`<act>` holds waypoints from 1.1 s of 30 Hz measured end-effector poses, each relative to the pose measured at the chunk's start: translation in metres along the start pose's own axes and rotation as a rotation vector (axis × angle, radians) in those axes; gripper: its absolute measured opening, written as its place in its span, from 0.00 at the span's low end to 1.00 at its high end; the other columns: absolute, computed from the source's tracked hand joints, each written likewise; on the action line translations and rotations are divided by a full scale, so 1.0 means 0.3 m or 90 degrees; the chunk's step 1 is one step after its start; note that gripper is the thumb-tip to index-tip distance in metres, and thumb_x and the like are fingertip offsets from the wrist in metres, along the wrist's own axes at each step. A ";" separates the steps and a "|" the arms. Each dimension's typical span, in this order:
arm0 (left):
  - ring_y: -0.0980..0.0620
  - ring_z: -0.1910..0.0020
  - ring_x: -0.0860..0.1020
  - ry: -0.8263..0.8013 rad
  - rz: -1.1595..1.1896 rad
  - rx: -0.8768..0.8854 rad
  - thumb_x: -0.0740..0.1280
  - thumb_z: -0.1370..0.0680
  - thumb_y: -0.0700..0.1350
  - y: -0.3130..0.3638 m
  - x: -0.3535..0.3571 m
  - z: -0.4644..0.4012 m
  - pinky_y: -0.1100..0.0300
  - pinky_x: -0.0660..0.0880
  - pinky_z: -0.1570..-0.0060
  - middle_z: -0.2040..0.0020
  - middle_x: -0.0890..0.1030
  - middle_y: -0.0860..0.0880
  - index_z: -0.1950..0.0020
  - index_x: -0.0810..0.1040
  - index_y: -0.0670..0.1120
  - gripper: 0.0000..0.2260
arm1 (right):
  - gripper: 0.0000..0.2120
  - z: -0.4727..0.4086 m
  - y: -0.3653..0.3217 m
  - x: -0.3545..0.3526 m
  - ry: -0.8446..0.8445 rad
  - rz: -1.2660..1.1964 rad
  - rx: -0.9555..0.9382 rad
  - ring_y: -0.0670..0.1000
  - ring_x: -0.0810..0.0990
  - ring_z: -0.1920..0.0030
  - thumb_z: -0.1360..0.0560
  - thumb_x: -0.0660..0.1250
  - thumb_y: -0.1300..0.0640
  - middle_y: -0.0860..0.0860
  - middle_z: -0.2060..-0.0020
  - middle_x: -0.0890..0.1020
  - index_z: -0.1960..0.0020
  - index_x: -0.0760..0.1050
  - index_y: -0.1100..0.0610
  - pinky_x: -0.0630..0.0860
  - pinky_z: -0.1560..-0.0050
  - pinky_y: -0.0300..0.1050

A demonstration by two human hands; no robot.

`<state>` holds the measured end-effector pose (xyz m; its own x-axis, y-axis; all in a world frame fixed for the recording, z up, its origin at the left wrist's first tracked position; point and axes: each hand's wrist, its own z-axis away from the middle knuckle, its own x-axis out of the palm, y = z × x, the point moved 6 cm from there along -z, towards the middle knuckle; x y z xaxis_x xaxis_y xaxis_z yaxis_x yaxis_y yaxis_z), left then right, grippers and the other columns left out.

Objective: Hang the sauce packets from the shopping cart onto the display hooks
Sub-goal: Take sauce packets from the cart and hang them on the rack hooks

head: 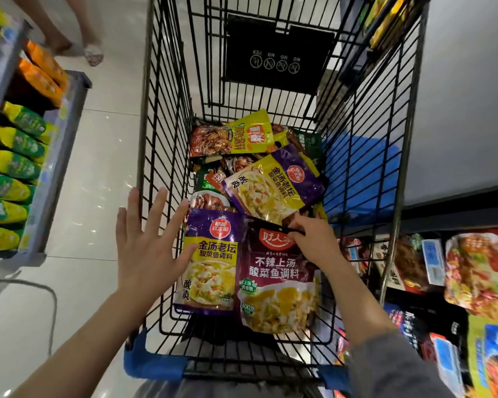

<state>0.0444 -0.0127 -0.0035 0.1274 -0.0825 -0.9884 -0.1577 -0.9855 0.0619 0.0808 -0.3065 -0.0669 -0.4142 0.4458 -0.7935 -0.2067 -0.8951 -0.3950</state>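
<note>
Maroon sauce packet (pixel 276 277), nearest us in the shopping cart (pixel 167 139), pinched at its top edge by our right hand (pixel 313 239). Purple-and-yellow packet (pixel 210 265) just beside it, touched by our left hand (pixel 147 242), fingers spread. More packets (pixel 265 179) piled deeper in the basket. Stocked shelves (pixel 15 156) at left.

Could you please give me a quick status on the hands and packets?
Left hand open beside purple-yellow packet. Right hand pinching maroon packet top. Both packets in cart. Nothing blocking.
</note>
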 end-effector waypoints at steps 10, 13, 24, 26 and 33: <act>0.43 0.24 0.51 -0.051 -0.021 0.144 0.74 0.32 0.50 0.107 0.018 0.014 0.37 0.41 0.30 0.27 0.64 0.41 0.26 0.63 0.50 0.37 | 0.07 0.285 0.005 -0.121 0.116 0.209 -0.113 0.55 0.79 0.67 0.31 0.71 0.63 0.52 0.70 0.81 0.54 0.80 0.55 0.66 0.52 0.48; 0.40 0.29 0.65 -0.111 0.074 0.106 0.70 0.29 0.50 0.187 0.077 -0.024 0.40 0.47 0.30 0.29 0.68 0.41 0.27 0.64 0.50 0.31 | 0.14 0.358 0.033 -0.129 0.176 0.308 -0.155 0.50 0.78 0.73 0.40 0.75 0.67 0.47 0.76 0.77 0.60 0.79 0.52 0.70 0.50 0.49; 0.39 0.29 0.61 -0.350 0.158 0.057 0.63 0.24 0.59 0.270 0.529 -0.428 0.44 0.61 0.31 0.26 0.61 0.39 0.25 0.60 0.49 0.30 | 0.12 0.385 0.104 -0.130 0.264 0.324 -0.128 0.51 0.81 0.48 0.39 0.73 0.63 0.46 0.70 0.81 0.57 0.79 0.53 0.50 0.29 0.63; 0.38 0.26 0.53 -0.408 0.073 0.190 0.62 0.26 0.64 0.318 0.606 -0.426 0.39 0.55 0.29 0.23 0.53 0.41 0.24 0.55 0.53 0.34 | 0.12 0.376 0.105 -0.127 0.263 0.303 -0.119 0.50 0.82 0.49 0.39 0.73 0.64 0.46 0.70 0.81 0.58 0.80 0.54 0.53 0.29 0.61; 0.36 0.26 0.38 -0.551 -0.172 0.425 0.64 0.23 0.56 0.410 0.763 -0.340 0.34 0.54 0.31 0.24 0.33 0.43 0.25 0.35 0.58 0.40 | 0.11 0.373 0.133 -0.107 0.262 0.289 -0.094 0.51 0.79 0.62 0.35 0.65 0.65 0.45 0.71 0.79 0.60 0.78 0.50 0.58 0.32 0.47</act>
<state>0.1542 -0.1679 -0.2078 -0.4441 0.5080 -0.7381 -0.7538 -0.6571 0.0014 -0.0135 -0.3564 -0.0054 -0.0508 0.0106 -0.9987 0.0459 -0.9989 -0.0129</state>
